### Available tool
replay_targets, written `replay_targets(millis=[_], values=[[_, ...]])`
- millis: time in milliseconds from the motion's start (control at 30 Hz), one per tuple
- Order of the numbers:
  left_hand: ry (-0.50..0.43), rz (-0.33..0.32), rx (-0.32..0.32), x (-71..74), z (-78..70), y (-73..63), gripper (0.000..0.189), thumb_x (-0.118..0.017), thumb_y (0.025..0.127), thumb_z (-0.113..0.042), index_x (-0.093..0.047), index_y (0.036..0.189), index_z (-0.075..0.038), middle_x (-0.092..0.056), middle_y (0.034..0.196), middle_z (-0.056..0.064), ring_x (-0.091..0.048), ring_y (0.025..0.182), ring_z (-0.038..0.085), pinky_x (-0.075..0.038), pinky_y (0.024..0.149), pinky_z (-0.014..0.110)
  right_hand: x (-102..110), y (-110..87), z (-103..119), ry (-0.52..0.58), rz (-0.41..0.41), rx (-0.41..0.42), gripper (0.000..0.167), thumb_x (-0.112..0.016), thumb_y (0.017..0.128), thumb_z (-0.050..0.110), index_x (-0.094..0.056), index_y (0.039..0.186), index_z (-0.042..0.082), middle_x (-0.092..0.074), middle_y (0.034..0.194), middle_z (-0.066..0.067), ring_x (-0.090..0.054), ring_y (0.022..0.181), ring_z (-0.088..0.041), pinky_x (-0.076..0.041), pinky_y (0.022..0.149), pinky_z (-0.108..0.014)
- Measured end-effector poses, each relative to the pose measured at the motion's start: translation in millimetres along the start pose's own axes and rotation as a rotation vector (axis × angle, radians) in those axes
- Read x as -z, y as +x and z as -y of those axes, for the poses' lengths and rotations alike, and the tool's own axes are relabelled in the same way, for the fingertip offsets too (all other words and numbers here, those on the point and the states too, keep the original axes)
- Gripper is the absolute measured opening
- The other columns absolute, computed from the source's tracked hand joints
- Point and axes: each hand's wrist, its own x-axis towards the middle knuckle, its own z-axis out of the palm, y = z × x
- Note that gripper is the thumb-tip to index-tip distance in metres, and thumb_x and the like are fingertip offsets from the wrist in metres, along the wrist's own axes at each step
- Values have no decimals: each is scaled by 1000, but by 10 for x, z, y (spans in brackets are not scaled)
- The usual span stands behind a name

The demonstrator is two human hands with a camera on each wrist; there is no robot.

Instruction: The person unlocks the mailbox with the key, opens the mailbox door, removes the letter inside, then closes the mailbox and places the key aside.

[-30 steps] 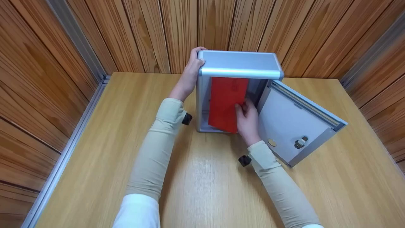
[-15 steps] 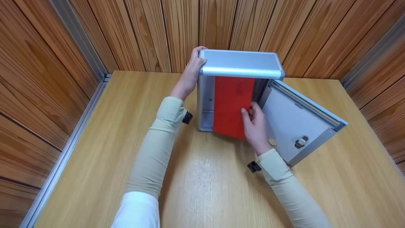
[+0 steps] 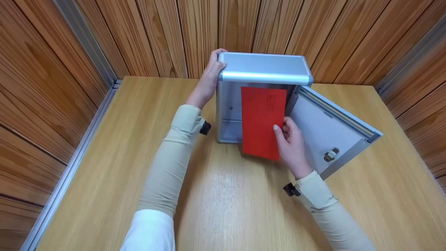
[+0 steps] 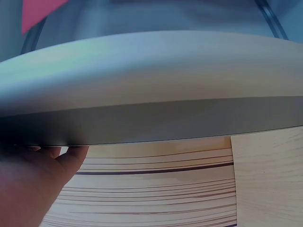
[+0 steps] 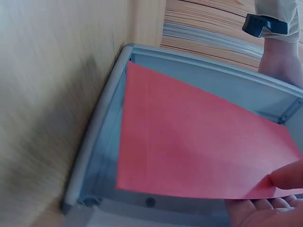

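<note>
A red envelope [image 3: 262,118] stands upright at the open front of a silver metal box [image 3: 266,64], its lower edge out past the box's front rim. My right hand [image 3: 292,146] pinches the envelope's right edge between thumb and fingers; in the right wrist view the thumb [image 5: 288,177] lies on its face. At the box's upper left corner, my left hand [image 3: 209,78] grips the side, thumb by the top edge and fingers behind. The left wrist view shows that hand [image 4: 33,184] against the box's side, its fingertips partly hidden.
The box's door [image 3: 331,136] hangs wide to the right, with a lock [image 3: 331,155] on its inner face. Under everything is a wooden table [image 3: 223,209]. Wood-plank walls [image 3: 237,24] rise behind and at both sides.
My right hand has drawn the red envelope forward and to the right, and its top edge now shows below the box's top. The left hand keeps its hold on the box.
</note>
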Motion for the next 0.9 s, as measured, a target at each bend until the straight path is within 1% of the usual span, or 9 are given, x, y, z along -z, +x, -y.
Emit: replay_targets(millis=[167, 267, 400, 533, 633, 733, 833, 900], values=[[-4, 6, 0, -2, 1, -2, 46, -31, 92, -32, -28, 137, -21, -33, 135, 3, -32, 122, 17, -31, 93, 37, 45, -109, 81, -89, 40, 39, 26, -55, 96, 12, -53, 119, 1, -64, 111, -9, -62, 93, -21, -51, 82, -34], [-7, 8, 3, 1, 7, 0, 46, -31, 92, -32, -28, 137, -21, -33, 135, 2, -33, 121, 17, -33, 92, 36, 48, -186, 123, -159, 67, 82, 24, -57, 94, 9, -56, 118, 3, -65, 112, -7, -64, 93, -20, -52, 82, -37], [-4, 7, 6, 6, 19, -2, 48, -31, 92, -33, -27, 138, -20, -33, 136, 3, -34, 121, 16, -33, 92, 36, 35, -287, 166, -315, 100, 162, 22, -59, 92, 4, -60, 114, 4, -67, 108, -8, -65, 90, -21, -52, 79, -42], [6, 7, 10, 8, 10, -2, 48, -31, 92, -34, -27, 138, -21, -33, 137, 3, -33, 123, 16, -32, 94, 36, 25, -388, 192, -490, 139, 214, 29, -65, 88, 4, -63, 116, 9, -67, 110, -7, -66, 91, -22, -52, 78, -46], [11, 2, 10, 11, 8, 1, 48, -32, 92, -34, -27, 138, -21, -33, 137, 3, -33, 124, 16, -30, 95, 35, 5, -448, 185, -609, 170, 281, 34, -69, 84, 3, -65, 117, 11, -68, 109, -7, -67, 87, -22, -53, 76, -43], [19, 1, -1, 9, 12, 3, 50, -32, 91, -34, -27, 138, -19, -33, 136, 3, -33, 123, 16, -30, 94, 34, -28, -495, 159, -708, 203, 378, 34, -70, 83, 1, -67, 115, 10, -69, 105, -6, -68, 83, -20, -54, 75, -39], [23, 4, -10, 4, 13, 1, 52, -31, 90, -34, -26, 139, -17, -34, 135, 3, -33, 122, 16, -30, 94, 34, -60, -544, 135, -765, 236, 443, 33, -70, 82, -1, -67, 113, 9, -70, 102, -4, -68, 82, -16, -54, 74, -35], [25, 3, -10, 2, 13, -3, 52, -31, 90, -34, -26, 139, -16, -34, 135, 4, -33, 122, 17, -30, 94, 35, -80, -583, 119, -780, 263, 453, 33, -70, 81, -2, -67, 112, 9, -70, 102, -4, -68, 83, -16, -54, 73, -35]])
